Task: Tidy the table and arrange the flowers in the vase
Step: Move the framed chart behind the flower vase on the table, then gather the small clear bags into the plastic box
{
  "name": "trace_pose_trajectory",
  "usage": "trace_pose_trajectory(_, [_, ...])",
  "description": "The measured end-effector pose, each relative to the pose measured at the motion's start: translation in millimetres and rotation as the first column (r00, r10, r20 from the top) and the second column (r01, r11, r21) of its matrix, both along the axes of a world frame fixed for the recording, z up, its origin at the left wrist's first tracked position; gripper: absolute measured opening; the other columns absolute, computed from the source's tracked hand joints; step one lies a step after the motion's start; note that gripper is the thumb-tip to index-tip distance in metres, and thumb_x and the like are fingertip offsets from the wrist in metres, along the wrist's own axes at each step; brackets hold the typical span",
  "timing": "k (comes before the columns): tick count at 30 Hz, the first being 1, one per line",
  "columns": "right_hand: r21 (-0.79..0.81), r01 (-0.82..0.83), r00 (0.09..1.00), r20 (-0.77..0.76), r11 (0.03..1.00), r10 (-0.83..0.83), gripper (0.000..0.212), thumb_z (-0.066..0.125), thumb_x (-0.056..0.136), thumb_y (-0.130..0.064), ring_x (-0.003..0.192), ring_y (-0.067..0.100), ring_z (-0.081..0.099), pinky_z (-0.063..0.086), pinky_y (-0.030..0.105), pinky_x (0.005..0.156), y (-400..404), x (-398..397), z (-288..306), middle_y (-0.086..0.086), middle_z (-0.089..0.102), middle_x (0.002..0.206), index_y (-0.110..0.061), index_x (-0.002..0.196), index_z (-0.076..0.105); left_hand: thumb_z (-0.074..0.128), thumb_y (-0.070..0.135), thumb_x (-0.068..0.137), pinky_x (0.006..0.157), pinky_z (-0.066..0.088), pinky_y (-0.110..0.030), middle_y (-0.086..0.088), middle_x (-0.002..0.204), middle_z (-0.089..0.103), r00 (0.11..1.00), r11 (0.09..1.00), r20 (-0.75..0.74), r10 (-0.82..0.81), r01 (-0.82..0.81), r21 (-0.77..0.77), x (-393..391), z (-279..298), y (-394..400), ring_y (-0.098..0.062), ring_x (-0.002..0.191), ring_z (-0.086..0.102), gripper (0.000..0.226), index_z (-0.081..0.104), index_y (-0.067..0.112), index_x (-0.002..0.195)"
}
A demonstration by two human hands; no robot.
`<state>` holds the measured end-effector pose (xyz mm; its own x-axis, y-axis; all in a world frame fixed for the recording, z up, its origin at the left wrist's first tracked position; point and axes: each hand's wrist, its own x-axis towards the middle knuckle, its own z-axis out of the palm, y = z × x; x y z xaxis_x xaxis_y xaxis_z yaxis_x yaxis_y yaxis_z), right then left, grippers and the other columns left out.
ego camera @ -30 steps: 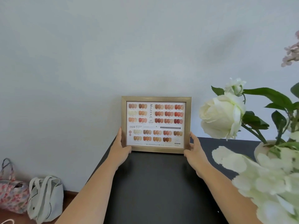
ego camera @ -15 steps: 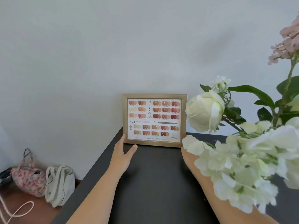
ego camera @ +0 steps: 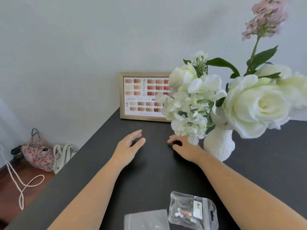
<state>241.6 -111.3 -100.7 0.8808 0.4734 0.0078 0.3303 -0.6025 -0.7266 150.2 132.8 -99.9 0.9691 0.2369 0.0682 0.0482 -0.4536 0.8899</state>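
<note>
A gold-framed nail colour chart (ego camera: 142, 97) stands upright against the wall at the far edge of the black table (ego camera: 136, 180). Its right side is hidden behind white flowers (ego camera: 196, 103). Those flowers, with a large white rose (ego camera: 259, 105) and a tall pink sprig (ego camera: 265, 17), fill a white vase (ego camera: 219, 145) on the right. My left hand (ego camera: 128, 146) hovers over the table with fingers apart and nothing in it. My right hand (ego camera: 184, 146) is just left of the vase, also holding nothing, partly covered by blossoms.
Two small clear plastic bags (ego camera: 192, 209) (ego camera: 146, 219) lie on the table near me. On the wooden floor at the left sit a floral bag (ego camera: 38, 155), a white tote (ego camera: 64, 156) and a looped pale cord (ego camera: 21, 185).
Both hands have let go of the framed chart and drawn back toward me. The view has dropped and shifted, bringing the vase and the plastic bags into sight.
</note>
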Motion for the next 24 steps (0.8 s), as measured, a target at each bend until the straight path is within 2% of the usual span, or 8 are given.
trace_pose_trajectory(3, [-0.09,-0.098,0.993,0.054,0.991,0.103,0.03,0.058,0.089,-0.022,0.131,0.01,0.04,0.028,0.025,0.104,-18,-22,2,-0.014,0.049,0.138,-0.034,0.115,0.065,0.059,0.063,0.081,0.105,0.034,-0.019,0.035,0.116,0.064,0.997,0.997,-0.013,-0.073,0.073,0.02,-26,2,-18,0.014,0.117,0.052,0.034,0.064,0.055,0.114])
trace_pose_trajectory(8, [-0.154,-0.162,0.987,-0.009,0.975,0.163,0.035,0.06,0.09,-0.038,0.14,0.014,0.028,0.019,0.035,0.114,-49,-59,7,-0.012,0.033,0.154,-0.04,0.124,0.057,0.059,0.055,0.086,0.095,0.038,-0.017,0.027,0.111,0.07,0.971,0.961,-0.067,-0.23,0.238,0.14,-70,4,-41,0.011,0.112,0.056,0.025,0.076,0.04,0.095])
trace_pose_trajectory(13, [-0.076,-0.213,0.973,-0.11,0.974,0.204,0.036,0.057,0.091,-0.047,0.147,0.009,0.007,0.001,0.041,0.118,-77,-97,11,-0.011,0.024,0.158,-0.038,0.125,0.058,0.064,0.045,0.09,0.109,0.029,-0.025,0.029,0.129,0.058,0.917,0.885,-0.16,-0.364,0.395,0.248,-112,9,-42,0.014,0.126,0.041,0.014,0.075,0.036,0.092])
trace_pose_trajectory(14, [-0.067,-0.227,0.967,-0.133,0.972,0.216,0.038,0.057,0.089,-0.052,0.147,0.008,0.004,-0.003,0.043,0.118,-81,-105,12,-0.012,0.023,0.159,-0.039,0.124,0.058,0.066,0.05,0.086,0.109,0.026,-0.025,0.031,0.134,0.053,0.907,0.875,-0.188,-0.376,0.415,0.251,-120,10,-41,0.016,0.129,0.036,0.016,0.073,0.04,0.096])
trace_pose_trajectory(16, [-0.075,-0.254,0.957,-0.164,0.964,0.239,0.049,0.058,0.082,-0.064,0.146,0.004,-0.001,-0.008,0.043,0.118,-89,-116,14,-0.014,0.02,0.159,-0.041,0.124,0.056,0.071,0.065,0.072,0.109,0.022,-0.024,0.038,0.141,0.039,0.872,0.841,-0.257,-0.417,0.477,0.256,-135,11,-39,0.021,0.133,0.023,0.037,0.066,0.05,0.105])
trace_pose_trajectory(19, [-0.152,-0.287,0.951,-0.162,0.946,0.262,0.066,0.063,0.071,-0.073,0.146,0.003,-0.003,-0.011,0.041,0.116,-97,-129,16,-0.016,0.015,0.16,-0.041,0.128,0.052,0.077,0.073,0.056,0.112,0.012,-0.025,0.043,0.146,0.023,0.836,0.778,-0.321,-0.445,0.539,0.323,-147,9,-42,0.021,0.139,0.005,0.068,0.055,0.05,0.117])
trace_pose_trajectory(21, [-0.207,-0.29,0.955,-0.125,0.934,0.269,0.075,0.068,0.065,-0.073,0.147,0.006,-0.003,-0.011,0.044,0.117,-97,-135,15,-0.014,0.014,0.16,-0.04,0.13,0.049,0.08,0.068,0.055,0.113,0.014,-0.026,0.039,0.148,0.025,0.86,0.771,-0.282,-0.426,0.508,0.384,-150,6,-46,0.016,0.141,0.009,0.069,0.055,0.047,0.116])
trace_pose_trajectory(24, [-0.253,-0.271,0.962,-0.078,0.929,0.26,0.083,0.076,0.06,-0.068,0.147,0.008,-0.003,-0.012,0.045,0.117,-94,-140,14,-0.012,0.015,0.16,-0.038,0.132,0.046,0.081,0.061,0.058,0.107,0.031,-0.025,0.033,0.138,0.043,0.918,0.827,-0.125,-0.375,0.393,0.402,-148,4,-49,0.013,0.132,0.034,0.053,0.063,0.042,0.104])
